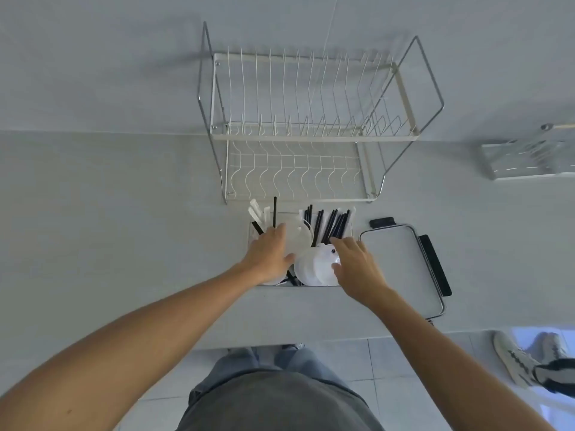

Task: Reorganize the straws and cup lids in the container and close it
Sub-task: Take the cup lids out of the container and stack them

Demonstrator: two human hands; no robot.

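Note:
A clear rectangular container (252, 229) sits open on the grey counter in front of a dish rack. Black straws (334, 224) and white wrapped straws (258, 213) stick out of its far side. White and clear cup lids (314, 264) lie piled in its near half. My left hand (270, 255) reaches into the left part, fingers spread over the lids and straws; whether it grips anything is hidden. My right hand (357, 265) touches the right edge of the white lid stack with fingers bent around it. The container's lid (401, 269), with black clips, lies flat just to the right.
A two-tier white wire dish rack (308, 132) stands right behind the container against the wall. A metal holder (529, 160) is at the far right. The counter's front edge runs below my hands. Another person's sneakers (516, 359) show on the tiled floor at right.

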